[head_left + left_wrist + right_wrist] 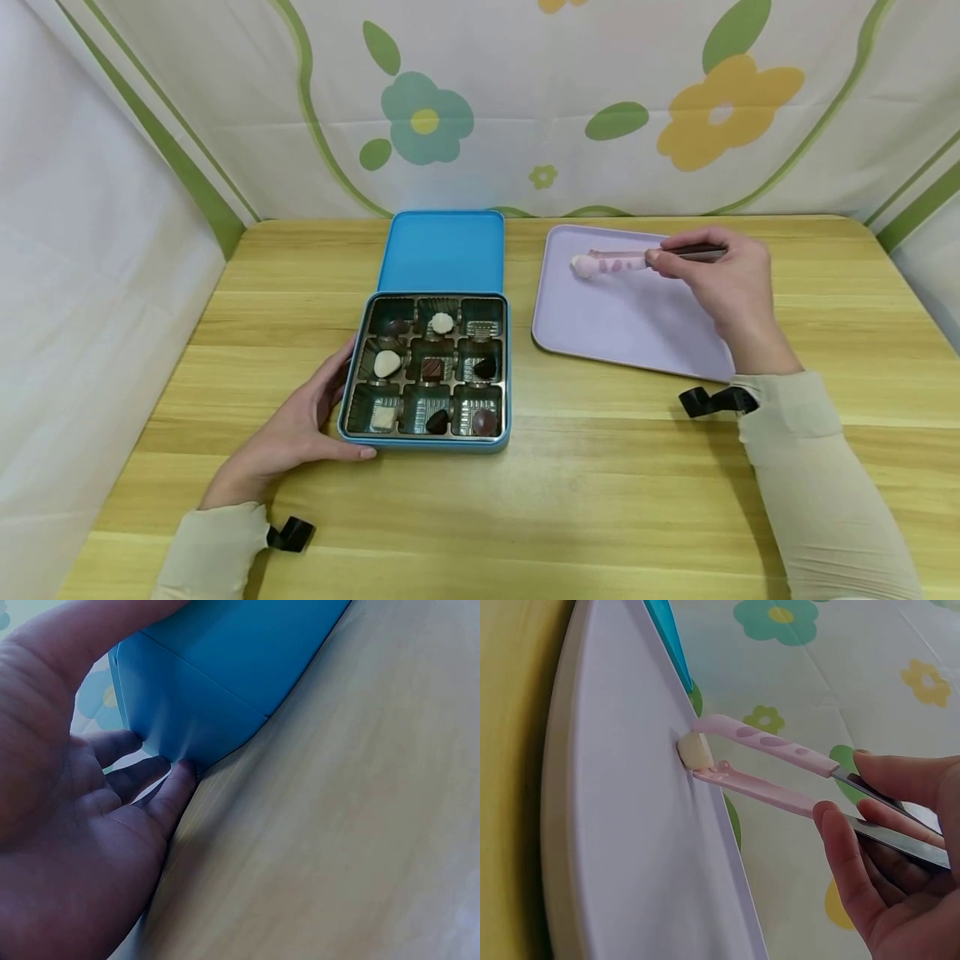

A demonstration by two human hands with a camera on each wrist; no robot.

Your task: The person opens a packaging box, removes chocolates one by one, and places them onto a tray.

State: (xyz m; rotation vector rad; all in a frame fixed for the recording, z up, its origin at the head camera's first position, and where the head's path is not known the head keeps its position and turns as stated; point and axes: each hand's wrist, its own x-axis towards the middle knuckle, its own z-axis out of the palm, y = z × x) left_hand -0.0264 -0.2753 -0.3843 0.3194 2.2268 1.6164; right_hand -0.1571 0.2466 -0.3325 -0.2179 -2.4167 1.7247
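Note:
My left hand (300,425) grips the near left corner of a blue tin (450,446), thumb along the front side and fingers against the left wall. The tin's divided insert holds several chocolates, such as a white oval one (387,364), a striped brown square (432,369) and a dark one (437,422). My right hand (731,283) pinches pink-tipped tongs (622,262) by their metal arms. Between the tong tips sits a white chocolate (695,751), close over the lilac tray (630,321). In the right wrist view both tips lie right at its sides.
Behind the tin lies its blue lid (446,250), tilted back. A flowered cloth (525,108) rises behind the wooden table (555,517). White cloth (97,250) also hangs at the left.

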